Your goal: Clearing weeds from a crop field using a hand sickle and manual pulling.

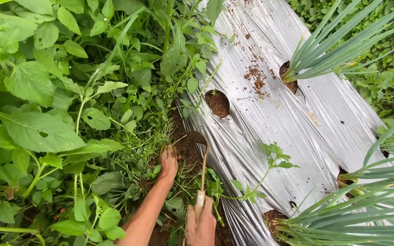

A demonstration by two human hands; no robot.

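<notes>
My left hand (168,163) is closed on a clump of grass and weeds (147,141) at the edge of bare dark soil (185,152). My right hand (200,223) grips the wooden handle of a small curved sickle (202,168), whose dark blade arcs over the soil just right of the left hand. Both forearms come in from the bottom of the view. Thick green weeds (60,114) fill the whole left side.
A silver plastic mulch sheet (279,118) runs diagonally on the right, with round planting holes (217,103). Green onion plants (329,50) grow from holes at the top right and bottom right (343,214). A small leafy weed (270,159) lies on the sheet.
</notes>
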